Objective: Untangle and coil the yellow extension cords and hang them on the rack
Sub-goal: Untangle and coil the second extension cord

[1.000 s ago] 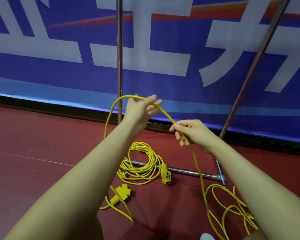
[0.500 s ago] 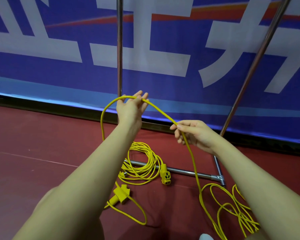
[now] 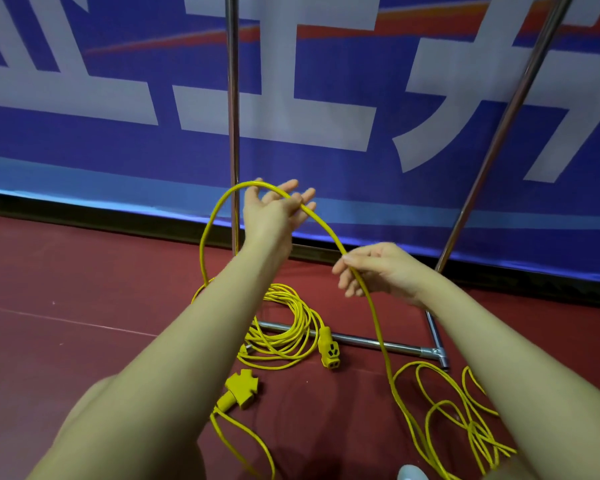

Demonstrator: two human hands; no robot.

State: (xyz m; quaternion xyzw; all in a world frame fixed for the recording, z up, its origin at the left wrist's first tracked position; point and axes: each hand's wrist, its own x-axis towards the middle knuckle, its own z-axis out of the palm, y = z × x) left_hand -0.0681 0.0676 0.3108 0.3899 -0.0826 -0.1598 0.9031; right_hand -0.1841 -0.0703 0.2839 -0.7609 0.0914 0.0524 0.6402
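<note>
our left hand (image 3: 274,211) has spread open under the cord (image 3: 329,230), which now drapes over it; the right hand (image 3: 378,271) pinches the cord beside it, feeding the first loop, rack (image 3: 232,109) behind.

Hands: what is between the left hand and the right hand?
In the head view, only the yellow cord spans from left hand to right hand.
</note>
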